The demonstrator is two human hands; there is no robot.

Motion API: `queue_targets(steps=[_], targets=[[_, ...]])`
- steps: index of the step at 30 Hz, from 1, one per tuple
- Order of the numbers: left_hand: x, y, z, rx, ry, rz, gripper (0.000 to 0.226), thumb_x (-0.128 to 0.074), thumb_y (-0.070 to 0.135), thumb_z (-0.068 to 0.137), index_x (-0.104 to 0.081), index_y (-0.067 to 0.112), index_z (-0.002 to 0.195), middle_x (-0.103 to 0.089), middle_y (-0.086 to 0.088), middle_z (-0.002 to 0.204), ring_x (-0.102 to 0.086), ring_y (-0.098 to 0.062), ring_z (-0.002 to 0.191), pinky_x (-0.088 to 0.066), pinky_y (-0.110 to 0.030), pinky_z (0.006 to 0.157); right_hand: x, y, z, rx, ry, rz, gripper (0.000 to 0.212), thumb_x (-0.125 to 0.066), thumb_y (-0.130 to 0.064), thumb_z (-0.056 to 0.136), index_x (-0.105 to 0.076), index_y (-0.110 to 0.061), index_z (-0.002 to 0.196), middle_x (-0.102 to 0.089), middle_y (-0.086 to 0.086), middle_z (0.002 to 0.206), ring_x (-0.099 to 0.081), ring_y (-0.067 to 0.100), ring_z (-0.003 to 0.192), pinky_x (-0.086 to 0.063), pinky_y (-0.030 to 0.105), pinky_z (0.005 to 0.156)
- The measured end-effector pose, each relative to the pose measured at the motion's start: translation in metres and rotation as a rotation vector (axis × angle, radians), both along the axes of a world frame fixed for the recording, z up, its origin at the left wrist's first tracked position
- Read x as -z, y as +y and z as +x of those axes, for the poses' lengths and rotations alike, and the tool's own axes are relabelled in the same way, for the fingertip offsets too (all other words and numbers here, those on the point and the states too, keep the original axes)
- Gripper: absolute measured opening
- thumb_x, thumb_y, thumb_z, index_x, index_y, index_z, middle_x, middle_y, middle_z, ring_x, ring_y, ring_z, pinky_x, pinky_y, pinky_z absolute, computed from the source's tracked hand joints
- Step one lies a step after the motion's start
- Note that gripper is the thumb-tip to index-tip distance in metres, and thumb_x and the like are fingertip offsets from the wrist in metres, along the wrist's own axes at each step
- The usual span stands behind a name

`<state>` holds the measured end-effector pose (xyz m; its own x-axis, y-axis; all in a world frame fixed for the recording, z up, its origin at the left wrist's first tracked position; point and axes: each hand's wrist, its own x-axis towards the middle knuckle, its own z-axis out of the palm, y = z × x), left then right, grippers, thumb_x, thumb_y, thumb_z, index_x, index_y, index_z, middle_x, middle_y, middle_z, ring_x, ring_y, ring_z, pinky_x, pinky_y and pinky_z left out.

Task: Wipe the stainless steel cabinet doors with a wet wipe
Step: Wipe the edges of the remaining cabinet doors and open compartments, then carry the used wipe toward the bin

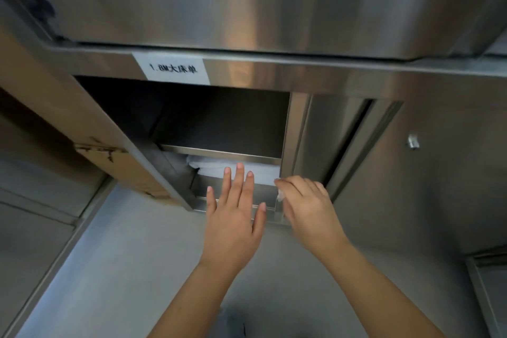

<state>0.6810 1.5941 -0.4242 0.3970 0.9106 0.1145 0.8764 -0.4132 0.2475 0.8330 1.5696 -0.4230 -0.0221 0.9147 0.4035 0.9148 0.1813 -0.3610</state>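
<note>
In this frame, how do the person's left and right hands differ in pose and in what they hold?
The left hand has straight, spread fingers and holds nothing; the right hand has curled fingers gripping a white wet wipe. The left hand is before the open compartment; the right hand is at the edge of the cabinet door. Both show their backs to the camera.

1. The left hand [233, 217] is flat, its fingers [239, 178] straight, before the open compartment [208, 118]
2. The right hand [310, 206] pinches a white wet wipe [280, 196] at the edge of the steel door [329, 140]
3. Folded white linen [263, 173] lies inside
</note>
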Motion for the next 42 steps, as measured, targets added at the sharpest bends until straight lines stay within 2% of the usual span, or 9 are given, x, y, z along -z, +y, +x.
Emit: queue_targets(steps=[2,5,7,9,11,14,17,30,42], targets=[[-0.025,-0.004,-0.008,-0.022,-0.008,-0.003,0.067,-0.008,0.05,0.09,-0.018,0.017,0.148,0.003,0.005,0.152,0.014,-0.018,0.139,0.011,-0.042,0.107,-0.027,-0.005,-0.006,-0.008,0.061,-0.003,0.041,-0.073,0.018,0.056,-0.069,0.002,0.094,-0.066,0.01,0.084,-0.065,0.029,0.072,-0.055,0.039,0.063],[-0.063,-0.005,-0.029,-0.03,-0.043,0.028,0.057,-0.024,0.043,0.098,-0.021,0.015,0.147,-0.004,0.001,0.154,0.012,-0.019,0.139,0.007,-0.044,0.108,-0.066,-0.005,-0.02,-0.049,0.107,-0.011,0.037,-0.069,0.02,0.061,-0.068,0.005,0.095,-0.066,0.013,0.086,-0.065,0.032,0.075,-0.055,0.043,0.067],[-0.083,-0.005,-0.047,-0.031,-0.014,0.052,0.058,-0.02,0.046,0.097,-0.015,0.017,0.147,-0.003,0.001,0.154,0.012,-0.019,0.14,0.007,-0.042,0.109,-0.087,-0.003,-0.034,-0.044,0.138,-0.014,0.033,-0.066,0.016,0.069,-0.067,0.004,0.1,-0.065,0.014,0.091,-0.064,0.032,0.081,-0.054,0.044,0.073],[-0.101,-0.002,-0.065,-0.024,-0.02,0.069,0.06,-0.02,0.045,0.094,-0.025,0.013,0.145,-0.01,-0.001,0.151,-0.001,-0.024,0.14,0.001,-0.048,0.107,-0.104,0.0,-0.05,-0.042,0.203,-0.014,0.031,-0.064,0.012,0.074,-0.066,0.002,0.103,-0.064,0.012,0.094,-0.063,0.03,0.084,-0.053,0.043,0.078],[-0.115,0.003,-0.08,-0.034,-0.034,0.059,0.06,-0.021,0.044,0.094,-0.026,0.014,0.145,-0.007,0.002,0.151,0.001,-0.022,0.141,0.004,-0.046,0.107,-0.117,0.004,-0.066,-0.036,0.266,-0.016,0.028,-0.063,0.008,0.078,-0.066,-0.001,0.105,-0.063,0.008,0.097,-0.062,0.025,0.086,-0.051,0.037,0.08],[-0.128,0.011,-0.116,-0.08,-0.059,0.065,0.057,-0.019,0.046,0.098,-0.009,0.022,0.149,0.014,0.013,0.149,0.024,-0.009,0.137,0.02,-0.032,0.106,-0.138,0.015,-0.103,-0.049,0.343,-0.08,0.027,-0.061,-0.001,0.084,-0.066,-0.009,0.109,-0.059,-0.005,0.099,-0.058,0.012,0.089,-0.042,0.016,0.082],[-0.144,0.022,-0.154,-0.085,-0.104,0.087,0.056,-0.024,0.044,0.098,-0.008,0.024,0.148,0.015,0.015,0.148,0.028,-0.005,0.135,0.025,-0.027,0.103,-0.155,0.031,-0.142,-0.07,0.354,-0.11,0.027,-0.061,-0.005,0.085,-0.066,-0.014,0.111,-0.054,-0.014,0.097,-0.054,0.002,0.089,-0.038,0.007,0.081],[-0.143,0.058,-0.246,-0.413,-0.127,0.022,0.057,-0.022,0.047,0.096,-0.016,0.026,0.148,-0.008,0.01,0.156,0.018,-0.001,0.133,0.011,-0.033,0.11,-0.163,0.106,-0.232,-0.334,0.296,-0.139,0.027,-0.068,-0.006,0.081,-0.067,-0.013,0.107,-0.062,-0.006,0.097,-0.059,0.01,0.088,-0.051,0.043,0.081],[-0.163,0.032,-0.219,-0.848,-0.111,0.095,0.055,-0.032,0.04,0.098,-0.021,0.02,0.148,-0.004,0.004,0.156,0.012,-0.008,0.137,0.003,-0.035,0.112,-0.174,0.159,-0.239,-0.803,0.227,-0.181,0.025,-0.069,-0.003,0.08,-0.069,-0.01,0.104,-0.067,0.001,0.097,-0.061,0.018,0.091,-0.048,0.044,0.084]])
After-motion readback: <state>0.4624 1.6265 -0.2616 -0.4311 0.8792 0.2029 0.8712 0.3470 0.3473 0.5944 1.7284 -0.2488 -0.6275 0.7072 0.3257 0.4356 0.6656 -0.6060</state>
